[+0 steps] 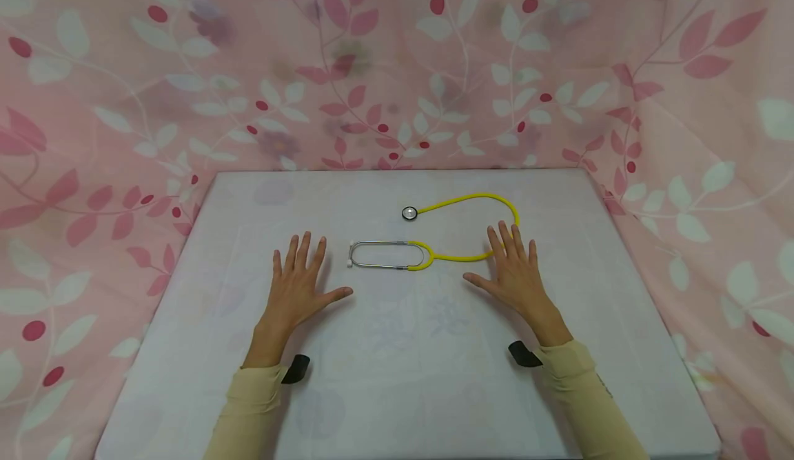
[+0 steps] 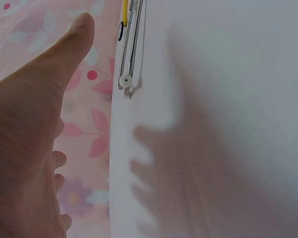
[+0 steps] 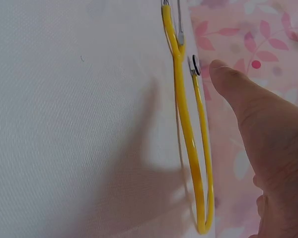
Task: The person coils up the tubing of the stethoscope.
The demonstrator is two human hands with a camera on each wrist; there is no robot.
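High head view faces forward and down; both low, nearer wrist views share the stethoscope point(image 1: 462, 259).

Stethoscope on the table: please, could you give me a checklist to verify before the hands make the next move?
1. Left hand empty, fingers spread: ok.
2. Right hand empty, fingers spread: ok.
3. Yellow tubing free of knots: ok, it curves in one open loop.
4. Chest piece uncovered: ok, no hand over it.
5. White ear tips uncovered: ok, they lie at the end nearer the left hand.
6. Right hand not touching the tubing: cannot tell, its fingers overlap it in the head view.
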